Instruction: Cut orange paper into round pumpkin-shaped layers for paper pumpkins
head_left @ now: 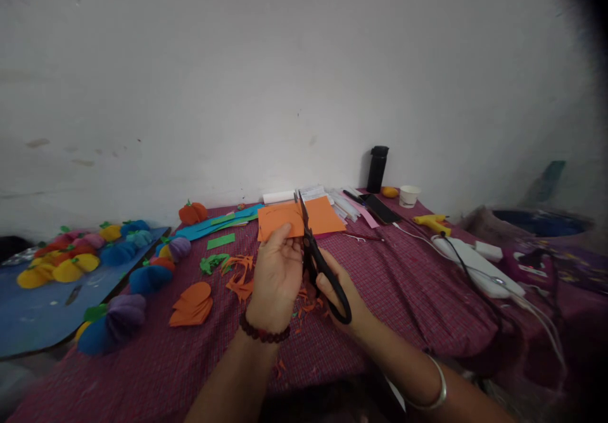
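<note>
My left hand [278,271] grips a piece of orange paper [275,219], thumb on its near face, with a faint curved line drawn on it. In my right hand [344,290] is a pair of black scissors [327,265], fingers through the handles. The blades point away from me and stand apart at the right edge of the paper. Behind them lies another orange sheet [325,214] on the cloth. A stack of rounded orange cutouts [191,304] rests left of my left hand, near orange scraps [240,277] and green scraps [215,263].
Colourful paper pumpkins [152,277] cover the left side and a blue board [57,315]. Blue paper strips [213,223], a phone [380,209], a black bottle [377,170] and a paper cup [409,195] stand farther back. A yellow glue gun [433,223] and a white power strip [477,266] with cables lie right.
</note>
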Motion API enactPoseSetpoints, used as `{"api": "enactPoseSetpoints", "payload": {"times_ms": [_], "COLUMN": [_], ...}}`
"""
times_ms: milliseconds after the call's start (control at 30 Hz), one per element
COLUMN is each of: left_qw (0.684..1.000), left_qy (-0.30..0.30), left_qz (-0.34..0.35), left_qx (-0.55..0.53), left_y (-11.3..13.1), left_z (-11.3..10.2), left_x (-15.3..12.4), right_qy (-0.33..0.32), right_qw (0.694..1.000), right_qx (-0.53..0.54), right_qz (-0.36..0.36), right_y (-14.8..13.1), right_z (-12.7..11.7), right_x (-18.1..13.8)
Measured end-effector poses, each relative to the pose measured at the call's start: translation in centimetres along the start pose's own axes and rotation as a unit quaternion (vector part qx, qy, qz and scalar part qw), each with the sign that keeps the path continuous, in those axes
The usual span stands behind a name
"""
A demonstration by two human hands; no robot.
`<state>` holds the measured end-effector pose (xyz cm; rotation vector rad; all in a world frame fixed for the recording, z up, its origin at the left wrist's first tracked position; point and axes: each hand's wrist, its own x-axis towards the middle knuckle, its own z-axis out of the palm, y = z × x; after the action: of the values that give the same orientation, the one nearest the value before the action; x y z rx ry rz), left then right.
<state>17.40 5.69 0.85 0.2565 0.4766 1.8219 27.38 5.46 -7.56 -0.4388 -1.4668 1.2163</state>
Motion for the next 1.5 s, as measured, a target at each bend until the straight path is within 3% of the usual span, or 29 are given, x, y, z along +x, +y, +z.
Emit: {"api": "enactPoseSetpoints", "payload": {"times_ms": [133, 333, 567, 1500], "left_qw": [1.0, 1.0, 1.0, 0.998], "left_qy": [0.002, -0.001, -0.017, -0.049], "left_qz": [0.003, 0.013, 0.004, 0.023], "left_qx": [-0.001, 0.008, 0.018, 0.03], "left_y": [0.0, 0.1, 0.1, 1.2], "left_z": [-0.1, -0.4, -0.6, -1.9], "left_x": [0.2, 0.4, 0.7, 2.2], "right_qy": [0.002, 0.023, -0.004, -0.019], "right_qw": [1.0, 0.999, 0.997, 0.994], "right_qx": [-0.006, -0.016, 0.061, 0.047], "right_qz": [0.017, -0.019, 0.051, 0.094], "right_y": [-0.2, 0.1, 0.7, 0.6], "right_z": [0.2, 0.1, 0.2, -0.4], "right_x": [-0.1, 0.0, -0.4, -0.9]}}
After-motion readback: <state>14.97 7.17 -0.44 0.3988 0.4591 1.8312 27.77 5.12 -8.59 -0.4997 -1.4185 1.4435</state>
